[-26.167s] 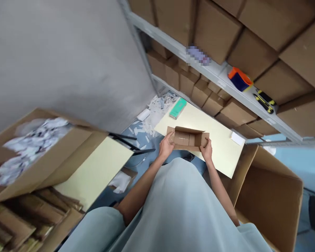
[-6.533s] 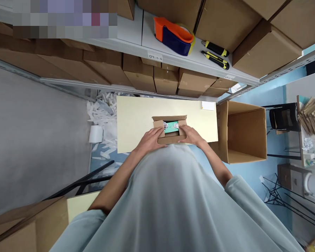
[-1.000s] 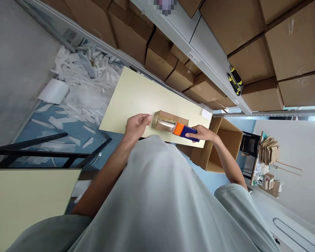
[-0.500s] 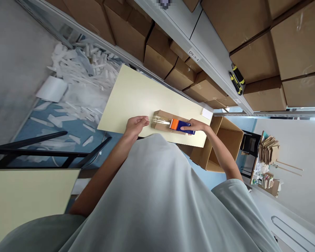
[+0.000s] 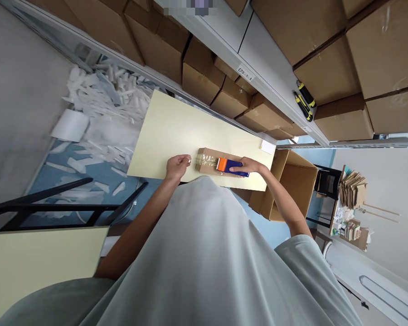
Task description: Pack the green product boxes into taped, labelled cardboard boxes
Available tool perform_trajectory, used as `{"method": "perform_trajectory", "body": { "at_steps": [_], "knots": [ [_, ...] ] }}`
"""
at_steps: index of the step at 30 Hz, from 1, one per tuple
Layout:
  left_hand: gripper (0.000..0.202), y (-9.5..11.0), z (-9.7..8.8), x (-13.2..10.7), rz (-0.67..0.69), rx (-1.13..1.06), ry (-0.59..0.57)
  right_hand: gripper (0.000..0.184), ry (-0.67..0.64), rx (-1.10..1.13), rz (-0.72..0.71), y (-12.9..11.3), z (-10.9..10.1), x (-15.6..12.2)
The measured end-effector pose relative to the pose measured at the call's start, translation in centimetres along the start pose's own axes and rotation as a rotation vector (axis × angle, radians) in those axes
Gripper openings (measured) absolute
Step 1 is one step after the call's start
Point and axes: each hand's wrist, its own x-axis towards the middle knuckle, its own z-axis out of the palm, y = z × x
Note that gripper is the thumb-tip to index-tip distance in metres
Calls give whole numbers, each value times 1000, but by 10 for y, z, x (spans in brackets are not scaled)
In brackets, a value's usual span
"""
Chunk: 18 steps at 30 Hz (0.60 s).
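Note:
A narrow brown cardboard box (image 5: 206, 168) lies on the pale yellow table. My right hand (image 5: 249, 166) is closed around a tape dispenser (image 5: 233, 166) with a blue body and an orange front, held over the right part of the box. Clear packing tape (image 5: 207, 158) stretches leftward from the orange front across the box top, wrinkled and shiny. Just left of the box, my left hand (image 5: 177, 166) pinches thumb and fingers together at the tape's loose end, where a small pale bit shows. The underside of the dispenser is hidden.
The yellow tabletop (image 5: 170, 122) borders a shelf of cardboard boxes (image 5: 204, 70). Two utility knives (image 5: 305, 100) lie on the upper shelf. A large open carton (image 5: 294, 181) stands to the right. White scraps (image 5: 105, 99) cover the floor at left, near a black metal frame (image 5: 64, 207).
The dispenser and my right hand have shifted slightly left over the box. The tape, taut before, now looks slacker and crinkled. My left hand stays pinched beside the box's left end.

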Motion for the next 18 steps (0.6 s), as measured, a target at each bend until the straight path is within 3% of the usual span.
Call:
{"method": "perform_trajectory", "body": {
  "at_steps": [6,9,11,14,16,18],
  "knots": [
    [30,-6,23,4,30,34,-95,72,32,8,12,1,4,1],
    [46,-8,22,4,37,52,-124,73,38,44,8,4,8,3],
    [58,-8,16,4,23,95,-76,72,52,59,25,4,10,3],
    [40,-5,10,-1,98,194,-28,69,81,58,45,4,14,3],
    [27,-1,11,-9,190,246,-82,69,90,48,40,3,15,1],
    [30,3,16,-19,249,294,-122,70,90,41,23,4,15,0]
  ]
}}
